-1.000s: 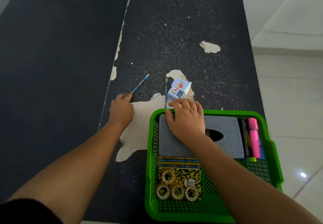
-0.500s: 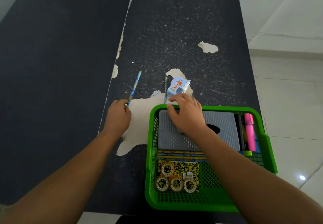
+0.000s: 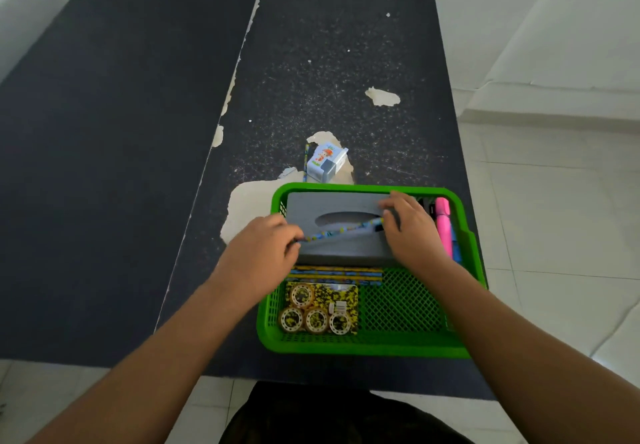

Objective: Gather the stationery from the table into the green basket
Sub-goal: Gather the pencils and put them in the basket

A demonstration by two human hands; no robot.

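Note:
The green basket (image 3: 398,343) sits at the table's near right edge. Inside it a grey box (image 3: 332,204) with an oval slot is tilted up at its near side. My left hand (image 3: 259,253) holds a blue patterned pencil (image 3: 343,230) across the box top. My right hand (image 3: 412,229) grips the box's right end and touches the pencil's far tip. Several pencils (image 3: 336,274), a tape-roll card (image 3: 320,307) and pink and blue markers (image 3: 444,225) lie in the basket. Beyond the basket, a small blue-white box (image 3: 325,163) and another pencil (image 3: 305,163) rest on the table.
The table (image 3: 121,166) is dark, split by a seam, with pale patches where the surface has peeled. A white tiled floor lies to the right and below the near edge.
My left hand lifted the pencil off the table and carried it right, over the basket. My right hand slid to the box's right end and the box tilted up. The view pulled back.

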